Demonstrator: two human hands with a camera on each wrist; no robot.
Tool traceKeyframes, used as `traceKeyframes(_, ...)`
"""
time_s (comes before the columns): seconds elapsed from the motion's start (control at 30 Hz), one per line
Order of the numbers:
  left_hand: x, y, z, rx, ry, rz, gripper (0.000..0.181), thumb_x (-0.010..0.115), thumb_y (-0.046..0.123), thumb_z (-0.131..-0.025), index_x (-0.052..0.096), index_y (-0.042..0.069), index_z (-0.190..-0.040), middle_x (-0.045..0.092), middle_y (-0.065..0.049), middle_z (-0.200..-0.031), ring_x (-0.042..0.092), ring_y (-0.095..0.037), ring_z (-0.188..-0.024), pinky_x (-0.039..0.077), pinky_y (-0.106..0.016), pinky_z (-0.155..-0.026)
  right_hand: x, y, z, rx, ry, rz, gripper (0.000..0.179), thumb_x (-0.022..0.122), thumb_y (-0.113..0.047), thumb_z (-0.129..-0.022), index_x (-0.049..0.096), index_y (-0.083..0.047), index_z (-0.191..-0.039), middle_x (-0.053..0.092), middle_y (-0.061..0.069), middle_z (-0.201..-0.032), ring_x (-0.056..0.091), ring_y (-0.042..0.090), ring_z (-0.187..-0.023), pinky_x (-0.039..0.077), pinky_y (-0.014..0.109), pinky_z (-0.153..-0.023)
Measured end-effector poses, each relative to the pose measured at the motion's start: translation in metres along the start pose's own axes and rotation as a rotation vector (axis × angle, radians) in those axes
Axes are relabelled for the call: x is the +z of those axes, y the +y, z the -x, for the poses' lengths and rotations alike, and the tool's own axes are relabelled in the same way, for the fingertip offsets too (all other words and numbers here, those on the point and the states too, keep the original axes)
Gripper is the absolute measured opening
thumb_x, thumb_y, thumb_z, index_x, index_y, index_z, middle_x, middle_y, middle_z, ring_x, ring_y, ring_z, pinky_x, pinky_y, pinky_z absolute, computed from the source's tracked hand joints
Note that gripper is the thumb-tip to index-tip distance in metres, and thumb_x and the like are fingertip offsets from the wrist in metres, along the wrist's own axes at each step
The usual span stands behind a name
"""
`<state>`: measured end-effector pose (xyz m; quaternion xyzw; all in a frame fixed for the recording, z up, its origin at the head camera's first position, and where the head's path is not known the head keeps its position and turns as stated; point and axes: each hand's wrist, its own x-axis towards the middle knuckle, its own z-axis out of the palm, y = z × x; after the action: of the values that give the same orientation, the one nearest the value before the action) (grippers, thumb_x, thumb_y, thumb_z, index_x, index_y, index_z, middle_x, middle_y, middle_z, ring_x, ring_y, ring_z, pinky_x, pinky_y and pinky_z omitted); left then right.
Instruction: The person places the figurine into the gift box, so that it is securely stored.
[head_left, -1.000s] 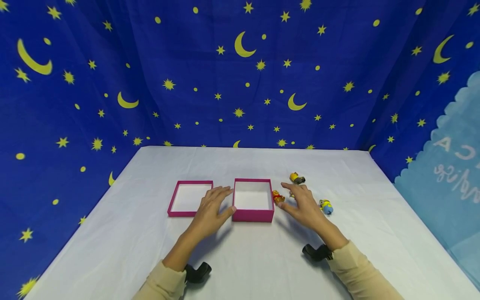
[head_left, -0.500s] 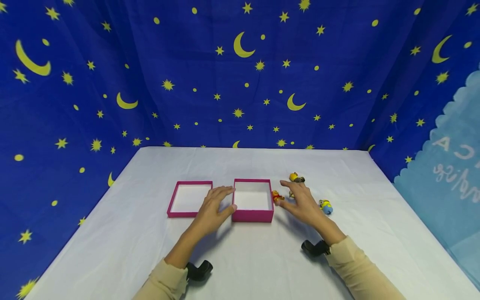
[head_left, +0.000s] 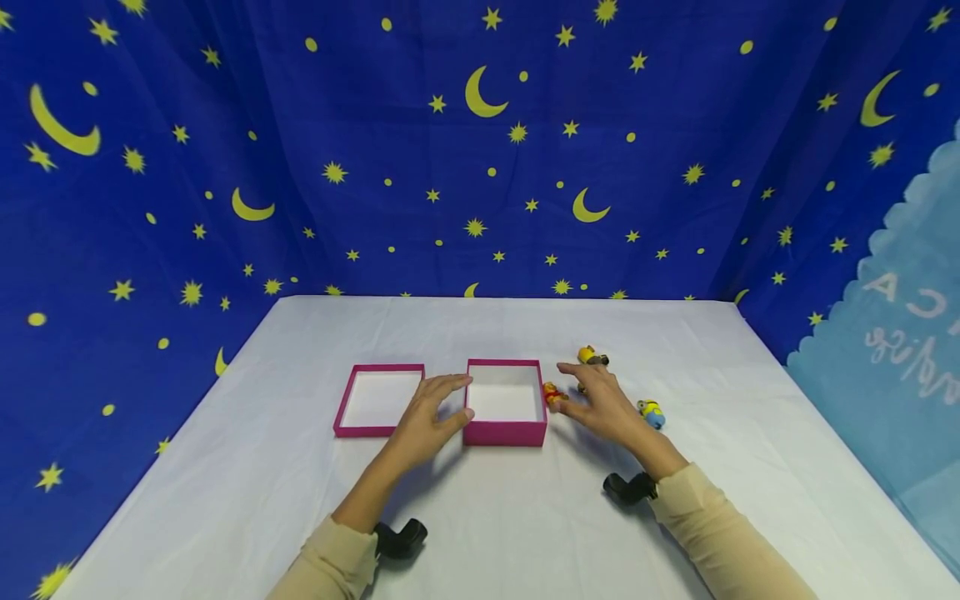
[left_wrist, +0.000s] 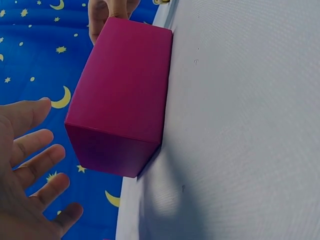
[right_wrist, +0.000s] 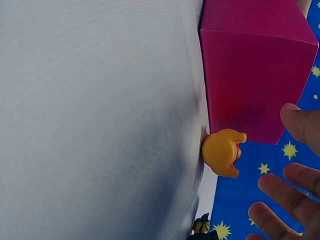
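A magenta box (head_left: 505, 434) with a white inside stands open-topped at mid-table. My left hand (head_left: 426, 423) hovers at its left side, fingers spread; the left wrist view shows a gap between that hand (left_wrist: 30, 175) and the box (left_wrist: 120, 80). To the right of the box is my right hand (head_left: 606, 408), fingers apart and holding nothing. Close to the box's right wall lies a small orange bear figure (head_left: 554, 394), seen from behind in the right wrist view as a yellow-orange figure (right_wrist: 218, 152). Another small figure (head_left: 582, 388) is mostly hidden behind my right hand.
Left of the box lies a shallow magenta-rimmed lid (head_left: 367, 432), partly covered by my left hand. A yellow and grey figure (head_left: 592, 357) lies behind my right hand. To its right is a yellow and blue minion figure (head_left: 652, 413). A white cloth (head_left: 487, 517) covers the table.
Both hands stay almost still beside the box, with only a slight shift of the right hand. The whole head view has tilted a little. Box, lid and figures keep their places.
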<state>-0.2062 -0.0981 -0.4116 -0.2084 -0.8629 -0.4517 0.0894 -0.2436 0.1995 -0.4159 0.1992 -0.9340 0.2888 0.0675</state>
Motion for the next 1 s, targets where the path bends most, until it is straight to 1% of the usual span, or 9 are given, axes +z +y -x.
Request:
traceKeyframes(0.23, 0.002, -0.004, -0.002, -0.02, -0.013, 0.034, 0.045, 0.067, 0.016, -0.086, 0.057, 0.013, -0.129, 0.054, -0.007, -0.135, 0.038, -0.028, -0.132, 0.029, -0.055, -0.111, 0.0, 0.003, -0.003, -0.011, -0.012, -0.015, 0.062, 0.072, -0.029, -0.083, 0.048, -0.007, -0.136, 0.055, 0.01, -0.135, 0.046, 0.03, -0.118, 0.039, 0.051, -0.097)
traceKeyframes(0.33, 0.002, -0.006, -0.003, -0.013, -0.013, 0.046, 0.043, 0.067, 0.016, -0.086, 0.058, 0.011, -0.128, 0.054, -0.007, -0.134, 0.039, -0.028, -0.131, 0.029, -0.056, -0.11, -0.001, 0.003, -0.005, -0.008, -0.019, -0.02, 0.062, 0.072, -0.029, -0.083, 0.048, -0.008, -0.136, 0.054, 0.01, -0.136, 0.046, 0.03, -0.116, 0.04, 0.051, -0.097)
traceKeyframes(0.53, 0.004, -0.009, -0.005, 0.01, -0.008, 0.087, 0.04, 0.068, 0.014, -0.085, 0.061, 0.008, -0.123, 0.057, -0.007, -0.132, 0.041, -0.029, -0.129, 0.03, -0.055, -0.109, -0.001, 0.005, -0.008, 0.009, -0.043, -0.047, 0.061, 0.071, -0.026, -0.084, 0.047, -0.007, -0.137, 0.053, 0.009, -0.137, 0.045, 0.031, -0.119, 0.039, 0.053, -0.1)
traceKeyframes(0.73, 0.005, -0.014, -0.006, 0.02, -0.008, 0.122, 0.039, 0.069, 0.013, -0.085, 0.062, 0.006, -0.122, 0.057, -0.008, -0.132, 0.041, -0.03, -0.13, 0.028, -0.056, -0.11, 0.0, 0.006, -0.011, 0.026, -0.067, -0.065, 0.061, 0.071, -0.025, -0.083, 0.047, -0.007, -0.137, 0.053, 0.01, -0.137, 0.044, 0.031, -0.122, 0.039, 0.053, -0.101)
traceKeyframes(1.0, 0.005, -0.017, -0.008, 0.03, -0.022, 0.147, 0.038, 0.068, 0.012, -0.085, 0.062, 0.003, -0.121, 0.057, -0.011, -0.132, 0.041, -0.032, -0.13, 0.03, -0.055, -0.109, 0.0, 0.009, -0.015, 0.019, -0.111, -0.066, 0.06, 0.071, -0.026, -0.083, 0.049, -0.006, -0.136, 0.052, 0.01, -0.138, 0.044, 0.032, -0.122, 0.039, 0.053, -0.101)
